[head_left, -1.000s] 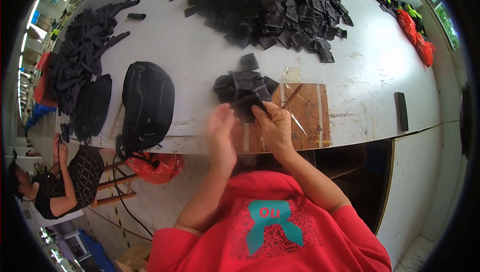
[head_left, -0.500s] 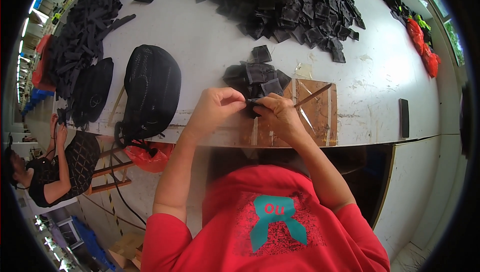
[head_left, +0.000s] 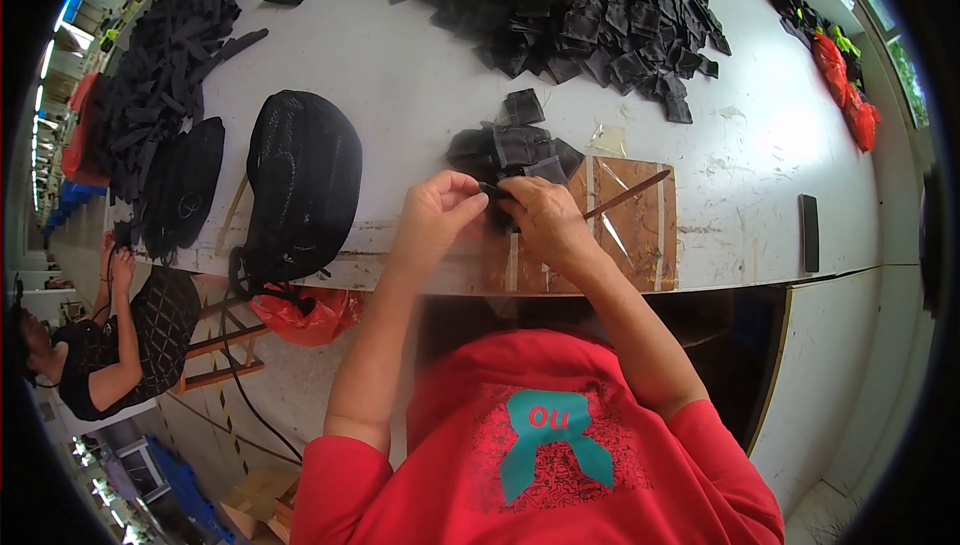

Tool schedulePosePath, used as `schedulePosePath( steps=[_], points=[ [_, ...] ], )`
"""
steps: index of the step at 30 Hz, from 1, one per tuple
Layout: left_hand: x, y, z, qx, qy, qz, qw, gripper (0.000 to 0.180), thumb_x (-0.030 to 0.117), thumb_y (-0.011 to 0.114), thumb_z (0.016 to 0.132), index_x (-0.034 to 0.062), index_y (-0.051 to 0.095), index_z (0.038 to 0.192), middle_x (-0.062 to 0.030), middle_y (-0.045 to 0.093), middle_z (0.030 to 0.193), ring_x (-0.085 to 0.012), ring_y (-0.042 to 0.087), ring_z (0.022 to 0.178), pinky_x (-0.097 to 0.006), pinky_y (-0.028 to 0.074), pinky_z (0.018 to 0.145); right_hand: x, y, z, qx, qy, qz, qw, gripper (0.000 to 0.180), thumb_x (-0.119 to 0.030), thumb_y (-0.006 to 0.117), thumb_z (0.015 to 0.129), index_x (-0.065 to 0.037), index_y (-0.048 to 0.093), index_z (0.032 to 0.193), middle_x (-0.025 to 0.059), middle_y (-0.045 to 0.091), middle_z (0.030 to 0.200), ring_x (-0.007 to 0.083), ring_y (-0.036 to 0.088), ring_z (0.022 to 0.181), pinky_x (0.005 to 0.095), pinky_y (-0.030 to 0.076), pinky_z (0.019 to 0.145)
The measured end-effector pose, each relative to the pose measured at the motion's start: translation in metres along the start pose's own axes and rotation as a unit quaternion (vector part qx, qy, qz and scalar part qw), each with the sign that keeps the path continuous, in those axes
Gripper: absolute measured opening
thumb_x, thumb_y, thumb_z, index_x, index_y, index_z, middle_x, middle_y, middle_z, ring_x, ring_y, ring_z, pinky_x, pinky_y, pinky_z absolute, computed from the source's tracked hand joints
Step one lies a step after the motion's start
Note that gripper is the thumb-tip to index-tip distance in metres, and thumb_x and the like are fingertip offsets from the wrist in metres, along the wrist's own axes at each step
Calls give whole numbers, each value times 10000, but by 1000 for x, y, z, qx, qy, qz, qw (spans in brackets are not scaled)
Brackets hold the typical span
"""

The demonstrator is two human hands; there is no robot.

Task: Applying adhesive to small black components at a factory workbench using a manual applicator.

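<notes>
Over the front edge of the table, my left hand (head_left: 438, 213) pinches the edge of a small black fabric piece (head_left: 492, 195). Across from it, my right hand (head_left: 545, 215) is closed on the same piece, and its fingers cover most of it. A thin, brown, blade-like strip (head_left: 635, 190) juts out past my right hand; whether that hand holds it is hidden. Just beyond my fingers lies a small heap of flat black fabric pieces (head_left: 515, 148). Beneath my right hand is a worn brown board (head_left: 645, 230) with tape strips.
A large heap of black fabric pieces (head_left: 600, 20) covers the far middle. On the left are black strips (head_left: 160, 75) and two black bags, the nearer one (head_left: 305, 180) bulky. A black bar (head_left: 809, 233) lies right. A co-worker (head_left: 110, 345) sits at the left.
My left hand has shifted slightly right, closer to my right hand. My right hand has turned a little and moved slightly left and up, with the fabric piece still between both.
</notes>
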State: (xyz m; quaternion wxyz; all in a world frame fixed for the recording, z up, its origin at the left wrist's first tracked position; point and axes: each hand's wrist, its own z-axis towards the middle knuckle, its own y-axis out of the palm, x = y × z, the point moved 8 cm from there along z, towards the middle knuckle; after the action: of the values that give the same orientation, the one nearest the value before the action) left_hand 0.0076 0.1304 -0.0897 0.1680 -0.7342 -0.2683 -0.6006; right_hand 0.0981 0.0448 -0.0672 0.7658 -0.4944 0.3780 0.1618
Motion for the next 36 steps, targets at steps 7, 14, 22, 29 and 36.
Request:
schedulePosePath(
  steps=[7,14,22,29,36],
  points=[
    [-9,5,5,-4,-20,-28,999,133,105,582,813,4,555,895,-42,590,687,-82,529,542,-192,424,482,2,-19,2,97,32,56,993,83,-89,575,771,-35,559,832,148,569,762,321,556,713,365,436,618],
    [5,8,-1,-15,-14,-97,995,136,121,569,824,14,576,909,-36,587,689,-67,507,530,-169,406,481,10,-20,0,27,91,186,978,102,-78,557,803,-23,572,887,99,568,733,190,533,664,281,423,607],
    [15,8,-3,-87,-33,-82,992,79,86,606,791,20,599,834,-35,584,660,-22,455,469,-129,345,411,6,-8,2,-80,93,304,945,99,-109,514,860,-17,549,862,-56,448,681,35,390,656,185,366,581],
    [15,6,-20,-71,-47,-31,996,67,119,622,774,61,612,806,0,597,661,-14,476,501,-145,372,429,-3,-8,-3,-99,64,273,955,133,-100,515,834,20,556,876,60,555,742,94,476,702,243,421,638],
    [18,8,-32,63,49,14,997,111,122,596,807,12,591,795,21,557,654,-28,469,564,-174,387,501,-23,-33,-18,82,49,100,990,179,-54,609,745,-13,575,916,89,558,690,165,556,638,252,441,576]
  ],
)
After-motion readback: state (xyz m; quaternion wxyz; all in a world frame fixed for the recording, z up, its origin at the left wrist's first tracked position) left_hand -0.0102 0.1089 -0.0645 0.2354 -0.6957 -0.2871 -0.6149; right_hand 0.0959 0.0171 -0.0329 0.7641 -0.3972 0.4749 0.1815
